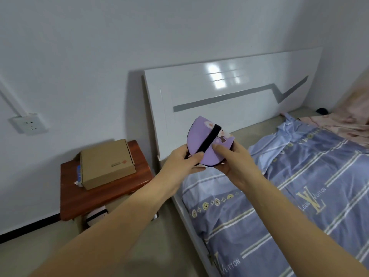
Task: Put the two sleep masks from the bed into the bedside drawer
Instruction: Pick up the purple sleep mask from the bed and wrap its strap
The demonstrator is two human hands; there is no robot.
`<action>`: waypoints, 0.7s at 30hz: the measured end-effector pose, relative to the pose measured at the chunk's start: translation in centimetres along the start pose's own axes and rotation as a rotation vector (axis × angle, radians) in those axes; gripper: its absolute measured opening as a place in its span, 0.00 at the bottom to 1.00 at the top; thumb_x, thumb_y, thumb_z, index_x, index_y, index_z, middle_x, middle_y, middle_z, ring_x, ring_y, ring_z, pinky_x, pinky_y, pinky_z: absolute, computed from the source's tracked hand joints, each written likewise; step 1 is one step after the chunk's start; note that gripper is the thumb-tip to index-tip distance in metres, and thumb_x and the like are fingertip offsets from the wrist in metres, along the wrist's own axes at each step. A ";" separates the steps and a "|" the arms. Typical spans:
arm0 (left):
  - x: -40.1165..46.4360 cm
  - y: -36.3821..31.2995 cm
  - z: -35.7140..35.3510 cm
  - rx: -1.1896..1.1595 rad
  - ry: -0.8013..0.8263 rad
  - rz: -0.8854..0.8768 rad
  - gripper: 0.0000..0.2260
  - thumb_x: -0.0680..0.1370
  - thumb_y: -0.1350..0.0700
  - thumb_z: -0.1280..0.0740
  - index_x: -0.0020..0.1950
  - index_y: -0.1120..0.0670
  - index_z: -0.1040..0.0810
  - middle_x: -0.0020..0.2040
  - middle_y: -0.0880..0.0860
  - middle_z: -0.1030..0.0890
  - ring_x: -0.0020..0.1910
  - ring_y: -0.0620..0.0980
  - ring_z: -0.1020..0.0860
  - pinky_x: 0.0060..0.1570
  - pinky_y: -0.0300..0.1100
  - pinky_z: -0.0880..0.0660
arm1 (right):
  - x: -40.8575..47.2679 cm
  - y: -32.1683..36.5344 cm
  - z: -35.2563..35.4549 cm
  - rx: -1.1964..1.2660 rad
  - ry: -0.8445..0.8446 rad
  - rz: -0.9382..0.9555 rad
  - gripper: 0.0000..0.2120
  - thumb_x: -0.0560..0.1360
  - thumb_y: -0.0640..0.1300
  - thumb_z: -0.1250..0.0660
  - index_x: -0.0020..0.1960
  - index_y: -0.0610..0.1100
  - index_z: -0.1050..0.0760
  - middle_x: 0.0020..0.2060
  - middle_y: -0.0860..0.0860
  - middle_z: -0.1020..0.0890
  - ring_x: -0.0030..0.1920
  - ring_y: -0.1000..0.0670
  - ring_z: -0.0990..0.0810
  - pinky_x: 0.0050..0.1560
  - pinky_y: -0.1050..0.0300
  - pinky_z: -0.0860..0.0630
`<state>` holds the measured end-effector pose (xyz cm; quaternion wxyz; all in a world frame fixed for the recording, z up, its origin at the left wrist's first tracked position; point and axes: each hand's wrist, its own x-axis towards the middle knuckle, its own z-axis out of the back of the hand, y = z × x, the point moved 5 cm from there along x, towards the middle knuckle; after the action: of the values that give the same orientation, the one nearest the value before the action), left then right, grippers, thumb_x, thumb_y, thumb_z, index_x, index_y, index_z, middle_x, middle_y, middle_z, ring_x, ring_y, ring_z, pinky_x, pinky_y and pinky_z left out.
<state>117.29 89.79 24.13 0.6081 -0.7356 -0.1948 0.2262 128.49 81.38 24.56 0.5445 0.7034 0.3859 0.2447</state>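
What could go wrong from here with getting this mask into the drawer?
1. The purple mask is folded and pinched by the left hand and right hand; its black strap could slip loose and snag on the way.
2. The drawer is mostly hidden under the left arm, with something pale already in it, so the mask may land on the edge or floor.
3. The arm passes near the box on the nightstand and could bump it.

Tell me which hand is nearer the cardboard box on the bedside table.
Left. The left hand grips the purple sleep mask just right of the cardboard box; the right hand holds the mask's other side, farther over the bed.
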 end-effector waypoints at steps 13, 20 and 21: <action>-1.8 6.9 8.9 -0.064 -0.170 0.266 0.06 0.76 0.60 0.34 0.51 0.55 0.20 0.45 0.52 0.14 0.45 0.50 0.16 0.40 0.41 0.18 | 2.8 -7.2 -2.1 -0.306 0.168 -0.377 0.09 0.75 0.45 0.33 0.44 0.39 0.20 0.29 0.50 0.18 0.29 0.53 0.21 0.34 0.62 0.24; -7.4 17.6 16.3 -0.483 -0.703 0.418 0.10 0.76 0.63 0.35 0.56 0.61 0.24 0.47 0.55 0.18 0.45 0.52 0.20 0.43 0.45 0.22 | 3.3 -20.1 -7.3 -0.354 0.344 -0.751 0.08 0.77 0.36 0.37 0.40 0.43 0.26 0.29 0.50 0.17 0.29 0.54 0.17 0.30 0.60 0.19; -8.1 19.3 17.2 -0.511 -0.738 0.445 0.10 0.76 0.63 0.35 0.57 0.61 0.24 0.48 0.56 0.19 0.46 0.53 0.20 0.44 0.46 0.23 | 3.4 -21.9 -8.1 -0.381 0.346 -0.781 0.07 0.76 0.34 0.37 0.40 0.41 0.26 0.31 0.48 0.16 0.29 0.53 0.17 0.31 0.58 0.19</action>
<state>101.04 95.53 3.26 0.2360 -0.7556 -0.2844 0.5409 118.24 91.15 5.70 0.6430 0.3417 0.6552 0.2014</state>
